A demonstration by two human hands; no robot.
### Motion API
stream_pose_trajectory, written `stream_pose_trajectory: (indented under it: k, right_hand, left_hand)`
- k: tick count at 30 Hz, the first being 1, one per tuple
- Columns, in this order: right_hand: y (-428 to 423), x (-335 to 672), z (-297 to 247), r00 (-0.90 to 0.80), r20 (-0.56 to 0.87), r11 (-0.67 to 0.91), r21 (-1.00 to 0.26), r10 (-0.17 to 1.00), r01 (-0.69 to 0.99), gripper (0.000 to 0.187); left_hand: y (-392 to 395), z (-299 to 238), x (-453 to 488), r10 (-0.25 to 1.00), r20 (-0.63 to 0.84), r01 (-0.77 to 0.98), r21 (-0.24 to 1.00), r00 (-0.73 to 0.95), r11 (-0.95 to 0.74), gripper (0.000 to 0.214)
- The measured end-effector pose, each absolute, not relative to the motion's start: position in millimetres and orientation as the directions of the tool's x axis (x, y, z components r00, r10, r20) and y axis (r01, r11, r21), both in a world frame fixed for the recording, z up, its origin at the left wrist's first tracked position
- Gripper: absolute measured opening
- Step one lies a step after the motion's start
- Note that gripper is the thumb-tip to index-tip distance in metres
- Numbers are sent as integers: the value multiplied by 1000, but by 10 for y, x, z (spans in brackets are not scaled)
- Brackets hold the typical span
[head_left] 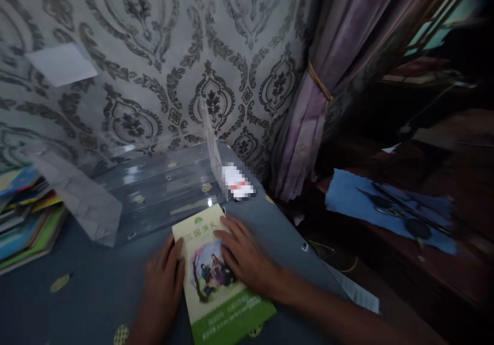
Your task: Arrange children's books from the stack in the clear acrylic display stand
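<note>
A pale yellow and green book (210, 304) with Chinese characters and a picture on its cover lies flat on the blue-grey tablecloth (88, 293). My right hand (243, 255) rests flat on the cover, fingers spread toward the book's top edge. My left hand (164, 278) lies against the book's left edge, fingers stretched along it. Just beyond the book stands a clear acrylic box (154, 185), open on top, with its near wall almost touching the book.
A stack of colourful books (27, 221) lies at the left. Patterned wallpaper (154, 51) backs the table. A purple curtain (328, 87) hangs right of the box. A dark wooden surface with a blue cloth (347, 195) and scissors (401, 213) lies at the right.
</note>
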State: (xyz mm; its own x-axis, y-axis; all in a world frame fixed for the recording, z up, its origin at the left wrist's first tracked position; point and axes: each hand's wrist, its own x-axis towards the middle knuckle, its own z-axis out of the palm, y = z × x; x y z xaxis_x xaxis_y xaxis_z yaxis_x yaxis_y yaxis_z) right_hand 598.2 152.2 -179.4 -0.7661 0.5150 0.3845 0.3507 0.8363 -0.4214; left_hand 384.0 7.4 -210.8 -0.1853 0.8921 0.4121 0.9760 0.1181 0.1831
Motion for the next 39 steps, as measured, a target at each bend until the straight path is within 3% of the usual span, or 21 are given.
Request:
stream_pose_trajectory:
  k: [4, 10, 16, 19, 24, 33, 39]
  right_hand:
    - [1512, 5947, -1894, -776, 366, 828, -447, 514, 339, 33]
    - [1423, 5925, -1936, -740, 379, 807, -460, 555, 370, 35]
    - [1401, 5952, -1796, -768, 370, 847, -330, 522, 417, 30]
    - [1395, 5849, -1660, -819, 367, 895, -254, 440, 367, 26]
    - [1381, 5432, -1523, -896, 333, 929, -322, 294, 185, 38]
    - [1474, 5157, -1711, -883, 372, 918, -369, 288, 144, 34]
    - [1500, 5240, -1673, -871, 350, 912, -344, 344, 222, 28]
  left_hand:
    - [92, -2037, 3855, 883, 403, 949, 287, -240, 127, 42]
    - [112, -1945, 3888, 893, 377, 944, 303, -246, 132, 40]
    - [121, -1819, 3945, 900, 377, 958, 260, -218, 123, 35]
    - [192, -1752, 3959, 898, 390, 959, 265, -205, 104, 26]
    - [382, -1726, 3974, 917, 355, 949, 307, -183, 70, 23]
    - [425, -1856, 3958, 899, 406, 952, 304, -163, 36, 28]
    - [442, -1902, 3929, 901, 409, 966, 256, -147, 41, 30]
